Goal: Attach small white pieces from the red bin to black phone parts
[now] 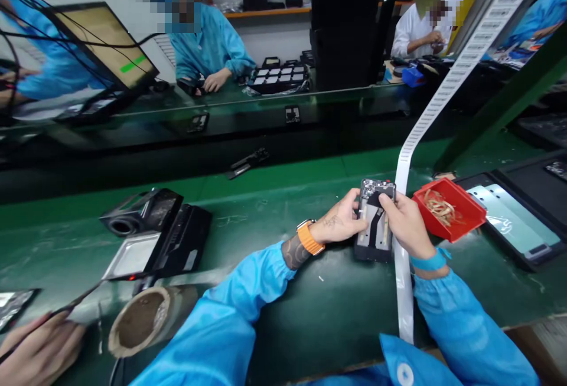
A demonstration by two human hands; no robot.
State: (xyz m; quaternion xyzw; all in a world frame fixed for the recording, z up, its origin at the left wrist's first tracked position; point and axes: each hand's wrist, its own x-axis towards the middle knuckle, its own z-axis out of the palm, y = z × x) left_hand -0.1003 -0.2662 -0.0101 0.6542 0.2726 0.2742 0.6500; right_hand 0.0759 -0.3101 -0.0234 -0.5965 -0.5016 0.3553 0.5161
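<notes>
An opened phone (374,244), its circuit board showing at the top and a black flex strip running down its middle, is held tilted above the green bench. My left hand (339,221) grips its left edge, with the thumb on the face and a finger behind. On the other side my right hand (405,223) holds the right edge, its thumb pressing on the upper part near the board. A long strip of barcode labels (403,291) hangs down behind my right hand. Beside that hand stands a red bin (465,215) holding tan strips.
Light-green phone back covers (516,221) lie in a black tray at right. At left are a black heating device (186,238), a round cardboard tube (142,321) and a co-worker's hand (44,344) holding a thin tool. Phone parts (248,163) lie farther back.
</notes>
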